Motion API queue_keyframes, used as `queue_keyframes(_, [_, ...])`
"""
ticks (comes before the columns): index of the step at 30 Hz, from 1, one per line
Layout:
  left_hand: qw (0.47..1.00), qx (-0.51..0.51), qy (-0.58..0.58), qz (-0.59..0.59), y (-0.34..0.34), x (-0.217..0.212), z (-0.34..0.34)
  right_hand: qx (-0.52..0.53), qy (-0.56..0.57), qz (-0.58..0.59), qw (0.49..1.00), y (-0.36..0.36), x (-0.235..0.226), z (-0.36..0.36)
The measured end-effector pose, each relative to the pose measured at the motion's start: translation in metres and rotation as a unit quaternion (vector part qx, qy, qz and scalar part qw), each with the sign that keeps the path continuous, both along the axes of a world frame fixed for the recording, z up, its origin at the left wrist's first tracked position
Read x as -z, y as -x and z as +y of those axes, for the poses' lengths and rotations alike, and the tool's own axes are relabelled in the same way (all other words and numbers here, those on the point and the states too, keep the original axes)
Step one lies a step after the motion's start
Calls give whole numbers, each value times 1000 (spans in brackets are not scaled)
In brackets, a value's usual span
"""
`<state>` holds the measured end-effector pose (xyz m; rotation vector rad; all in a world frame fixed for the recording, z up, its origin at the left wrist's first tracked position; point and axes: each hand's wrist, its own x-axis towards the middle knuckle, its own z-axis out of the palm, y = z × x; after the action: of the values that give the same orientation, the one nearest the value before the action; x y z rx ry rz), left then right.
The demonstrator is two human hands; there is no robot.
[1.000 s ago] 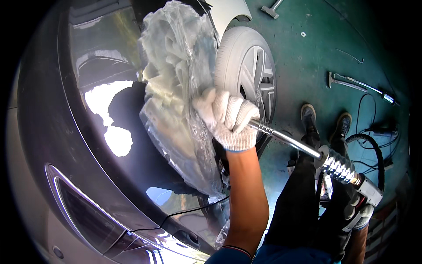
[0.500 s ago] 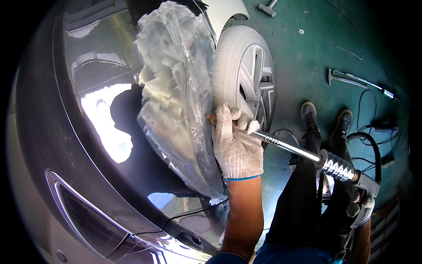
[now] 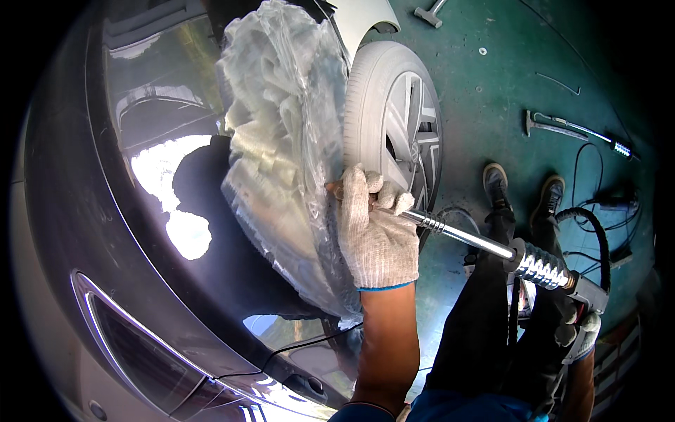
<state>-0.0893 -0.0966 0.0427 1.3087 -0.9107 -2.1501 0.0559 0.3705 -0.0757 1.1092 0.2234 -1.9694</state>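
Head view, looking down along a dark car's front wing. Left hand (image 3: 376,228), in a white knit glove, curled closed around the front end of a long chrome pulling tool (image 3: 485,245), thumb and fingers wrapped over the shaft just where it meets the body panel behind a sheet of crumpled clear plastic sheeting (image 3: 288,141). Right hand (image 3: 578,329), also gloved, low at the right edge of the frame, partly hidden behind the tool's rear end and the dark trousers; apparently closed about the black rear grip, though how tightly cannot be told. Tool lying with its long axis slanting from upper left to lower right: tip toward the wing and the plastic, thin bright shaft running past the wheel (image 3: 394,123), then a thicker ribbed silver weight (image 3: 543,269) near the rear, a black hose (image 3: 590,232) looping up from the end. Plastic draped over the wheel arch, touching the tyre's edge. Two shoes (image 3: 520,190) planted on the green floor (image 3: 492,91) just beside the wheel. Farther off on the floor, a slim bar tool (image 3: 573,128) and a hammer (image 3: 429,13), well apart from both hands.
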Motion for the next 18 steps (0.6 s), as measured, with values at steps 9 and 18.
queue_keyframes(9, [1000,7,0,1,-3,2,-4,2,50,14,999,-6,6,3])
queue_keyframes(18, [987,-16,-67,145,-14,15,27,-1,-6,50,999,11,-12,-16])
